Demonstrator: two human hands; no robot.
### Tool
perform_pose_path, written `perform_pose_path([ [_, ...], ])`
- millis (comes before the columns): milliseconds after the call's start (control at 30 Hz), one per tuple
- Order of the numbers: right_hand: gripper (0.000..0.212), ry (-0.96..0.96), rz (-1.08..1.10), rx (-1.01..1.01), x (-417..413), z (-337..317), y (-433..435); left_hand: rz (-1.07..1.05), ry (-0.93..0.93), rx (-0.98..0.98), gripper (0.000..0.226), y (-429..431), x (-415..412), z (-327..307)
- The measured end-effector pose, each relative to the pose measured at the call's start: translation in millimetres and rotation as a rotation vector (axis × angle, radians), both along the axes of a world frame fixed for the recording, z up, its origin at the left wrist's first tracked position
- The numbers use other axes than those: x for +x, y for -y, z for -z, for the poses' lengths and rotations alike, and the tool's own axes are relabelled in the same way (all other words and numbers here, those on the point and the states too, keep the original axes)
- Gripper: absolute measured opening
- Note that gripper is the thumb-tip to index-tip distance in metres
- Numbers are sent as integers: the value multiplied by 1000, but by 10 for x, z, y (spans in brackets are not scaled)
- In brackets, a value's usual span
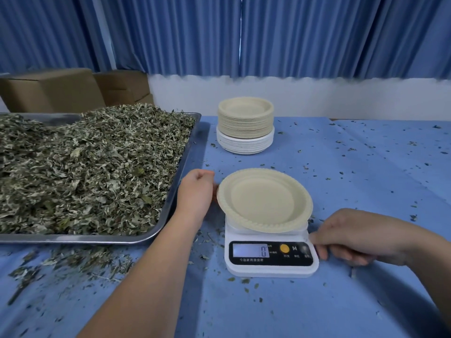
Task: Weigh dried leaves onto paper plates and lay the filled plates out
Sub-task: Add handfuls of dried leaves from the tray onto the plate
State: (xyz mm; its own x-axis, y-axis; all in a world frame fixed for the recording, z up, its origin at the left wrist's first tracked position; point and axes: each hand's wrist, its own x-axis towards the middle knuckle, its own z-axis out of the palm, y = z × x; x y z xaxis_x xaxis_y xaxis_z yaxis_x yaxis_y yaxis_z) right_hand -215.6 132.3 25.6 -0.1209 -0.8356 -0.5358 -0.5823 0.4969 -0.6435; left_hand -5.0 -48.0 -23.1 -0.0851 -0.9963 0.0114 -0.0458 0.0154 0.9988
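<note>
An empty beige paper plate [263,201] sits on a small white digital scale [271,262] whose display reads 0. My left hand [195,191] is at the plate's left rim, its fingers curled round the edge. My right hand [351,237] holds the scale's right side, thumb on the top corner and fingers curled against the side. A large steel tray [180,181] heaped with dried green leaves [85,167] fills the left of the table.
A tall stack of beige plates on white plates [245,125] stands behind the scale. Loose leaf bits litter the blue tablecloth [366,179], thickest in front of the tray. Cardboard boxes [53,91] and a blue curtain stand behind.
</note>
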Motion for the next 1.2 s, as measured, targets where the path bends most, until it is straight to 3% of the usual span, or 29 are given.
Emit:
perform_pose_path([
  [200, 18, -73, 282, -293, -77, 59, 80, -61, -7, -160, 23, -197, 91, -245],
  [300, 16, -164, 273, -395, -10, 119, 104, -85, 222, -339, 21, -325, 236, -385],
  [433, 20, -329, 144, -494, 52, 134, 99, -273, 337, -439, 19, -478, 646, -445],
  [533, 19, -360, 105, -528, 79, 151, 93, -320, 794, -495, 16, -473, 976, -458],
  [633, 19, -396, 99, -532, 87, 154, 94, -252, 1271, -374, 39, -450, 1127, -420],
  [700, 22, -393, 124, -532, 76, 137, 87, -178, 1426, -263, 51, -466, 1128, -379],
  [933, 26, -429, 172, -559, -2, 176, 122, 49, 1254, -151, 49, -426, 1128, -340],
  [1100, 24, -423, 174, -598, -14, 191, 127, 13, 1398, -207, 57, -467, 1130, -335],
  [1200, 26, -383, 180, -636, -16, 185, 121, 45, 1379, -193, 59, -486, 1096, -304],
])
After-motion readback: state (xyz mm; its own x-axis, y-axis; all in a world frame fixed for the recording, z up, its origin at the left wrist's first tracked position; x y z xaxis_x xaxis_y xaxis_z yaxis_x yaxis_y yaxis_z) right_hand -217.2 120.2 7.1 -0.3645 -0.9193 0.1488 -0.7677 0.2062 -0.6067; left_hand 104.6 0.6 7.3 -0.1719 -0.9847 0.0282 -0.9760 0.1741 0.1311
